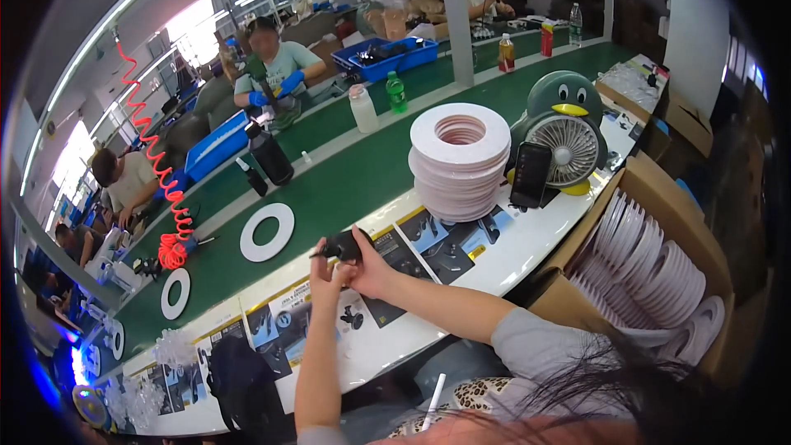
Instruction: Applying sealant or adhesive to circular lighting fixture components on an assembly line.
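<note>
Both my hands meet above the white near edge of the bench. Between them is a small black plastic part [344, 245] with a rounded body and a narrow end pointing left; its exact kind I cannot make out. My right hand [372, 270] wraps around the rounded body. At the narrow end, the fingers of my left hand [325, 270] pinch the part. Flat printed cards or boxes [391, 257] lie below and beside my hands. Farther right rises a tall stack of white rings [457, 173].
A green bench surface [346, 173] carries single white rings [268, 232]. A penguin-shaped fan [564, 144] with a phone [531, 175] before it stands right of the stack. A cardboard box [717, 268] of rings sits at right. A gloved co-worker [280, 74] works opposite.
</note>
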### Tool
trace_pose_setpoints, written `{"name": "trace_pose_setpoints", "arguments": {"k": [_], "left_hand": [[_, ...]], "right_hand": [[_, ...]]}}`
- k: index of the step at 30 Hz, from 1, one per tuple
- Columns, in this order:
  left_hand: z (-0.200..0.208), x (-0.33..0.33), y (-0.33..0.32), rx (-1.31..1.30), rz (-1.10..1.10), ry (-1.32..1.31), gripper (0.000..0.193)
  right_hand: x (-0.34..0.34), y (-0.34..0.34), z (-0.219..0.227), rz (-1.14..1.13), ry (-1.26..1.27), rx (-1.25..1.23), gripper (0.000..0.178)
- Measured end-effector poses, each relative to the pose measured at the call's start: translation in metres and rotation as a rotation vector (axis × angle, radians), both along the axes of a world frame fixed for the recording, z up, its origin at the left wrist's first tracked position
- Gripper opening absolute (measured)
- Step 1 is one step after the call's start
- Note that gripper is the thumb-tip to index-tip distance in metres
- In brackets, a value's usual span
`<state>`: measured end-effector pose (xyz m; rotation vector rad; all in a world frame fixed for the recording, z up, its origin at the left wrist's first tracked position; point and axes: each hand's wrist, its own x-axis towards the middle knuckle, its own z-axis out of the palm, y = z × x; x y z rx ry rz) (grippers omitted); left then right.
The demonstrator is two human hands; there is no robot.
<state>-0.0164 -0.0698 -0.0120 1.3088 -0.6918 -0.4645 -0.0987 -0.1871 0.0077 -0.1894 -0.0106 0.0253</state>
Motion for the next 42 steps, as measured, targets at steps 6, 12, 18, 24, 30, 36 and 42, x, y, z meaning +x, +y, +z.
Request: {"name": "trace_pose_setpoints", "arguments": {"k": [6,12,18,24,30,36,42], "left_hand": [[-0.003,-0.028,-0.007,0.026,0.213,-0.056,0.037],[-0.011,-0.006,0.019,-0.038,0.221,-0.004,0.052],[0.021,0.004,0.016,-0.307,0.338,-0.098,0.033],[0.027,0.002,0.024,-0.181,0.543,-0.059,0.037],[0.003,0.013,0.018,-0.174,0.48,-0.084,0.04],[-0.004,0.014,0.011,-0.112,0.481,-0.075,0.041],[-0.006,0.022,0.023,-0.033,0.544,-0.102,0.046]], "right_hand": [[-0.005,0.015,0.001,0.047,0.142,-0.044,0.055],[0.006,0.047,0.003,0.087,0.105,-0.092,0.05],[-0.005,0.033,0.014,0.208,0.047,-0.555,0.04],[-0.068,-0.04,0.064,-0.176,0.172,-1.002,0.014],[-0.218,-0.194,0.065,-1.348,0.676,-1.933,0.018],[-0.295,-0.269,0.016,-1.369,1.307,-1.909,0.046],[-0.264,-0.272,0.032,-0.958,1.277,-1.939,0.057]]}}
